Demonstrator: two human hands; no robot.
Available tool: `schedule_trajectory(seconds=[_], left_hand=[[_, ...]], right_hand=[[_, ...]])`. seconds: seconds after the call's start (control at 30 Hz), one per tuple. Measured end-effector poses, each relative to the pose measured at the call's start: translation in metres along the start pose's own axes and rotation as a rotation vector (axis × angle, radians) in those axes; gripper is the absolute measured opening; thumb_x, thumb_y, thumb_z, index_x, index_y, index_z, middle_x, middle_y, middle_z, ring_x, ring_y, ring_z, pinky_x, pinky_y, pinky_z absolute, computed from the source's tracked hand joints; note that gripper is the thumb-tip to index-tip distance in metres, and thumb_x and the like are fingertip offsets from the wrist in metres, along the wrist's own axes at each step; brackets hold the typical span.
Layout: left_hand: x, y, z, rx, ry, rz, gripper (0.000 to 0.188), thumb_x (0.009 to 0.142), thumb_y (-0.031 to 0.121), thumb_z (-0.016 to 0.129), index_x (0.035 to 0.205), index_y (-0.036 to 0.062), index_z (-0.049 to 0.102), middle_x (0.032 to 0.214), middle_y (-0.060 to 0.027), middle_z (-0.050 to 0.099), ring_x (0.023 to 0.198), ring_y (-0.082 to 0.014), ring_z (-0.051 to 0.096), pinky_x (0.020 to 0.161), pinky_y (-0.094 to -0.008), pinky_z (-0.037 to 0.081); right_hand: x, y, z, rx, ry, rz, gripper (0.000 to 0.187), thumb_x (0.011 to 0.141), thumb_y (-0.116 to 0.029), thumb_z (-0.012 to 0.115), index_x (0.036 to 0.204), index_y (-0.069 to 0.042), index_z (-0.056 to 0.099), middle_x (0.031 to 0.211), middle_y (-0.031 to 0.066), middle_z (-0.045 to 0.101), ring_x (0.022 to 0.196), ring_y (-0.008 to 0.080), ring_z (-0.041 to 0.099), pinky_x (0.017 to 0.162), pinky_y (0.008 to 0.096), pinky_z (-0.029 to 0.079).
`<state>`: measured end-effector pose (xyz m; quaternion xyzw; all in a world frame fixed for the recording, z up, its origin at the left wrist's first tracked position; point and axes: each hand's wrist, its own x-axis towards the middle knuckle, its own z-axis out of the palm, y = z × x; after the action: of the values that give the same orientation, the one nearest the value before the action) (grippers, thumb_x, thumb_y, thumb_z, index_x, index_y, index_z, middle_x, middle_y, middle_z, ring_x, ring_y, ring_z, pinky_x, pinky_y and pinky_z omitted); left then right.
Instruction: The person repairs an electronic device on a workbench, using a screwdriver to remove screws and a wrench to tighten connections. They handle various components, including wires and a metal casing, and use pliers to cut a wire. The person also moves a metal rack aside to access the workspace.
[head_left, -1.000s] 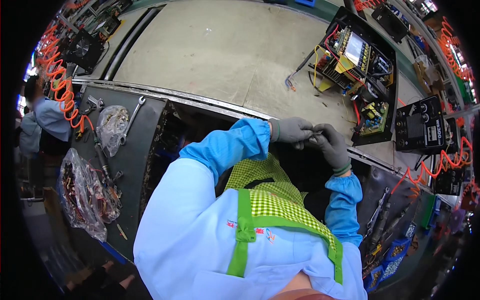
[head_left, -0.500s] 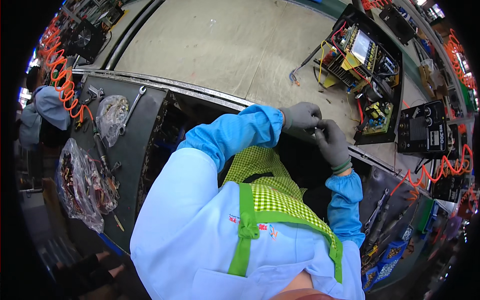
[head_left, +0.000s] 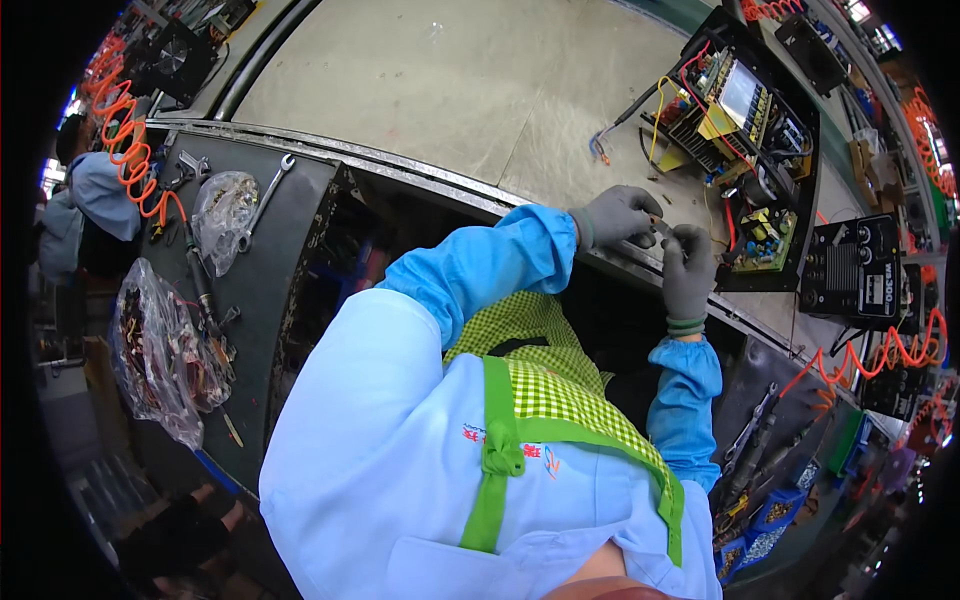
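Both my hands wear grey gloves and meet just over the bench's front edge. My left hand [head_left: 618, 217] pinches a small part [head_left: 657, 222], too tiny and blurred to name. My right hand [head_left: 688, 275] comes up from below with its fingers closed near the same part; what its fingertips hold is hidden. Beyond and to the right of the hands stands an opened black machine housing [head_left: 808, 190], with a green circuit board [head_left: 762, 245], a finned heat sink [head_left: 690, 135] and loose wires with bare ends [head_left: 600, 145].
A black front panel [head_left: 850, 270] with knobs stands right of the housing. On the dark left side table [head_left: 270, 350] lie a wrench [head_left: 268, 200], two plastic bags of parts [head_left: 160, 350] and an air tool [head_left: 200, 285] on a coiled orange hose [head_left: 125, 165]. Blue bins [head_left: 780, 510] sit lower right.
My hands have shifted slightly right and a little apart at the fingertips. The small part between them now shows more. The whole view has turned slightly.
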<state>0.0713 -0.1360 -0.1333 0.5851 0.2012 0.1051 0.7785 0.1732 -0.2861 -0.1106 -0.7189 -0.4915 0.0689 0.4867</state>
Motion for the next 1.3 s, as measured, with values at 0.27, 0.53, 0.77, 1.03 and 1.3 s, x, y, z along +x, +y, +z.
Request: schedule_trajectory(seconds=[0.27, 0.53, 0.77, 1.03, 1.3], left_hand=[[0.01, -0.024, -0.013, -0.537, 0.182, -0.05, 0.034, 0.084, 0.0, 0.056, 0.117, -0.0088, 0.054, 0.106, -0.0195, 0.062, 0.09, -0.0259, 0.066, 0.078, -0.0326, 0.058], [0.056, 0.002, -0.024, 0.672, 0.353, 0.157, 0.036, 0.084, 0.031, 0.064, 0.103, 0.0003, 0.067, 0.113, -0.0194, 0.061, 0.088, -0.0315, 0.066, 0.076, -0.0393, 0.053], [0.082, -0.003, -0.011, 1.174, 0.343, 0.095, 0.042, 0.084, 0.038, 0.063, 0.11, 0.0047, 0.059, 0.106, -0.0197, 0.062, 0.099, -0.0358, 0.062, 0.083, -0.0457, 0.049], [0.062, -0.042, -0.036, 0.044, 0.391, 0.421, 0.034, 0.092, 0.039, 0.054, 0.094, 0.0053, 0.06, 0.079, -0.0071, 0.06, 0.07, -0.019, 0.063, 0.062, -0.0358, 0.052], [-0.048, -0.008, -0.056, -1.247, 0.046, 0.162, 0.036, 0.098, 0.038, 0.041, 0.097, 0.0056, 0.057, 0.097, -0.0099, 0.064, 0.09, -0.0217, 0.062, 0.085, -0.0381, 0.051]], right_hand=[[0.011, 0.018, -0.004, 0.444, 0.077, 0.452, 0.014, 0.088, -0.008, 0.052, 0.101, -0.005, 0.054, 0.076, 0.0037, 0.057, 0.058, 0.0063, 0.048, 0.05, 0.0201, 0.04], [0.038, 0.076, -0.013, -0.321, -0.176, 0.469, 0.046, 0.085, -0.033, 0.06, 0.122, -0.007, 0.053, 0.097, 0.0177, 0.066, 0.084, 0.0281, 0.063, 0.075, 0.0397, 0.05], [0.073, 0.049, 0.021, -0.668, -0.238, 0.245, 0.04, 0.081, -0.036, 0.063, 0.111, -0.009, 0.061, 0.113, 0.021, 0.06, 0.099, 0.0388, 0.06, 0.084, 0.0478, 0.047], [0.089, 0.02, 0.023, -0.445, -0.109, -0.057, 0.022, 0.089, -0.024, 0.059, 0.099, -0.005, 0.059, 0.095, 0.0184, 0.062, 0.092, 0.038, 0.058, 0.079, 0.0444, 0.047], [0.064, -0.09, 0.082, -0.313, -0.497, -0.673, 0.027, 0.083, -0.014, 0.062, 0.109, -0.006, 0.059, 0.117, 0.0159, 0.057, 0.109, 0.036, 0.055, 0.09, 0.0419, 0.046]])
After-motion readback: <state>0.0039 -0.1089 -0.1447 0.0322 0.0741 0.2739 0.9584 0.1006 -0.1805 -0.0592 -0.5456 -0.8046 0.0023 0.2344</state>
